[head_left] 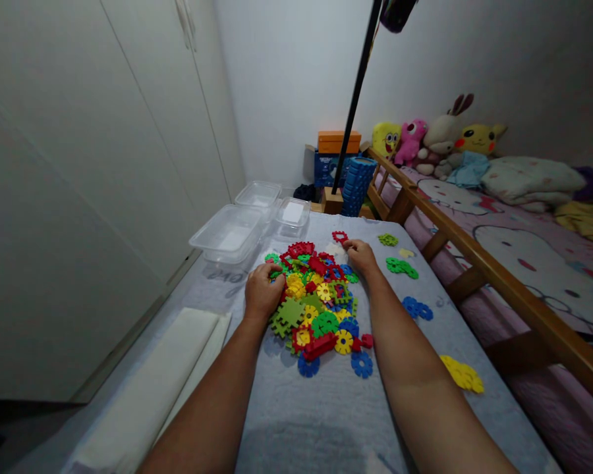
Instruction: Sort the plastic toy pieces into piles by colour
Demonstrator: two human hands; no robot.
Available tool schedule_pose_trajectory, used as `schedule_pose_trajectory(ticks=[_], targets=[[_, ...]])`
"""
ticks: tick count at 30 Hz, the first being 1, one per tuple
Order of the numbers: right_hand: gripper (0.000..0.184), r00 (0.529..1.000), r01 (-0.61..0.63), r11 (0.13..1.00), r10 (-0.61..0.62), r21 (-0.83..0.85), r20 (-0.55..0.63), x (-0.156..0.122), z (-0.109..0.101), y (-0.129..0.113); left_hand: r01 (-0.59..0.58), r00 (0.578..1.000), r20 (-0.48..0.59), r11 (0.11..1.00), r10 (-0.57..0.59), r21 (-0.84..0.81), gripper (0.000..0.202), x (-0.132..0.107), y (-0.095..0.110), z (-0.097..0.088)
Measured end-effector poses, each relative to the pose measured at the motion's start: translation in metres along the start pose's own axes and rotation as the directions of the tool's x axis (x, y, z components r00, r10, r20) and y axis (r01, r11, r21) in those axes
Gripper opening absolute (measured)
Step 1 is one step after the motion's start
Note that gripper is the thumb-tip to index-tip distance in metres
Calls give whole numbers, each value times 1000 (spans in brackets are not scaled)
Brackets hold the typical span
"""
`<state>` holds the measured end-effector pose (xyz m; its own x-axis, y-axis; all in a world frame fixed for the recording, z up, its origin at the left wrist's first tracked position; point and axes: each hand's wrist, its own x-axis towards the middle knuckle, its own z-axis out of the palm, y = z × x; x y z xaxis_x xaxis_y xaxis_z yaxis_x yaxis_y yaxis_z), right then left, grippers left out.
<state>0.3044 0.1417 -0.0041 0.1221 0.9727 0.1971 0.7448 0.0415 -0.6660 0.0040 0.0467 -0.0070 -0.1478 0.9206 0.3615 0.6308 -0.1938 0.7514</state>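
A heap of plastic building pieces (312,299) in red, yellow, green and blue lies mid-table: notched discs, square plates and frames. My left hand (264,289) rests against the heap's left edge, its thumb and fingers apart over some green and red pieces. At the heap's far right, my right hand (360,255) has its fingers curled together. Its fingertips are beside a red notched ring (340,236), and whatever they hold is hidden. Nearer me are a red block (320,345) and two blue discs, one being the right-hand blue disc (362,364).
Clear plastic boxes (227,227) stand at the back left, with a folded white cloth (178,355) closer. Along the right lie green discs (402,267), blue discs (418,308) and yellow discs (462,374). A wooden bed rail (474,263) borders the table; a black pole (356,92) rises behind.
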Motion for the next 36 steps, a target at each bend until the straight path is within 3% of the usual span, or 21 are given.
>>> schedule_pose_trajectory(ticks=[8,14,19,22,26,30,33,36], targets=[[40,998,57,988,-57,-142,6,-1,-3,-12,-7,999,32,1000,7,-15,14,2,-4,0],[33,943,229,973,-215,-25,254,-5,5,-42,3,1000,16,1000,-2,-25,15,3,-3,1],[21,926,229,973,-210,-26,315,-10,16,-54,20,1000,17,999,-20,-31,15,4,-3,0],[20,958,175,985,-169,-6,230,-9,13,-52,21,1000,12,999,-21,-37,14,4,-3,1],[27,1000,-13,998,14,56,-20,-4,-2,-37,20,1000,12,999,-19,-42,14,4,-5,2],[34,949,-203,972,224,115,-221,1,-16,-14,18,1000,9,999,-18,-29,15,4,-7,3],[39,918,-263,950,300,168,-260,5,-16,0,7,1000,4,1000,-7,-15,15,3,-8,3],[41,916,-262,947,306,188,-261,11,-10,9,8,1000,2,1000,-8,-10,16,3,-9,4]])
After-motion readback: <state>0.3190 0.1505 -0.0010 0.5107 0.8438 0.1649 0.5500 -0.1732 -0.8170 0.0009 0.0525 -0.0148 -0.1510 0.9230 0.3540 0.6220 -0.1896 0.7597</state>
